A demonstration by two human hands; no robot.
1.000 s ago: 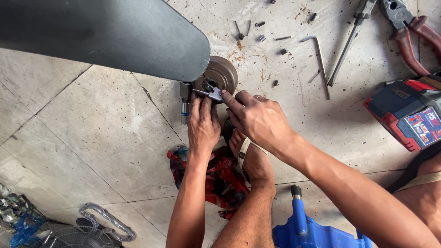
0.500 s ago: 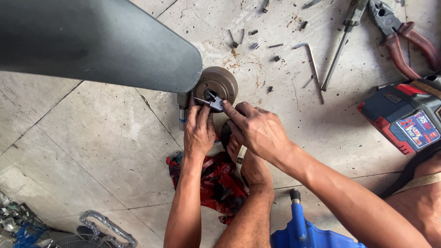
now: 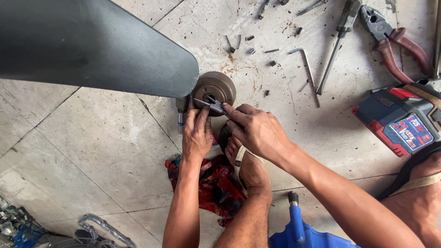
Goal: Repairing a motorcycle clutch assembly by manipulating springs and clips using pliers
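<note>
Fingers of both hands — left hand (image 3: 196,133), right hand (image 3: 257,131) — pinch small pliers (image 3: 210,104), tips pointing up-left into the round hub (image 3: 215,87).

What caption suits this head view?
Both hands, left and right, work small pliers at a round hub beside a fan blade.

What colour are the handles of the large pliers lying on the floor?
Dark red; the pliers show at the top right of the head view.
</note>
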